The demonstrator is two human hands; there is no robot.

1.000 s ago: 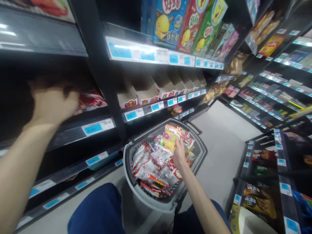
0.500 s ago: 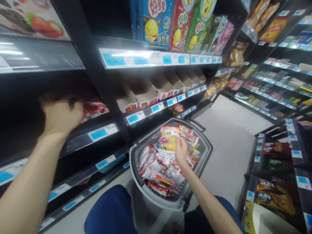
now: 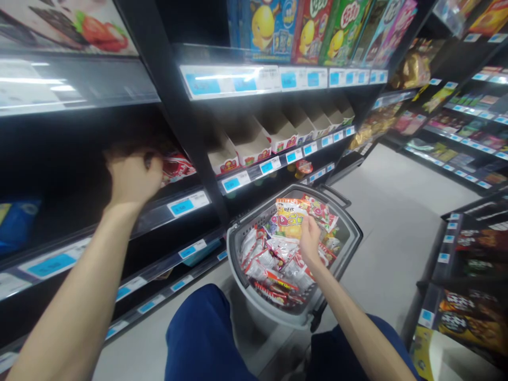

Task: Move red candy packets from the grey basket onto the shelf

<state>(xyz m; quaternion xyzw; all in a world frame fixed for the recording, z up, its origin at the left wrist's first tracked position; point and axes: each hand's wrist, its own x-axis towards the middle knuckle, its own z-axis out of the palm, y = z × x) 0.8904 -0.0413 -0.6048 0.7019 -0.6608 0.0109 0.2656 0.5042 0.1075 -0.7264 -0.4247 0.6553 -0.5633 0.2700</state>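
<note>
My left hand (image 3: 135,179) reaches into a dark shelf bay, its fingertips blurred and hidden in shadow. Beside its thumb lie red shiny packets (image 3: 178,168), partly covered by the hand. My right hand (image 3: 310,239) pinches the right edge of a yellow gummy candy bag (image 3: 289,225) with orange trim. That bag is over the other packets in a grey shopping basket (image 3: 235,264). Many red, white and silver snack packets (image 3: 273,267) fill the basket, lying at all angles.
Open cardboard display trays (image 3: 252,151) line the middle shelf above the basket. Higher up stand colourful snack boxes (image 3: 264,29). A blue packet (image 3: 18,222) lies at the left of the bay. Grey floor (image 3: 391,211) runs along the aisle, with a low rack of snack bags (image 3: 472,317) on the right.
The view has shifted, so shelves and basket appear farther right or higher. The blue packet at left has come into view. My left hand stays in the bay; my right hand keeps the bag.
</note>
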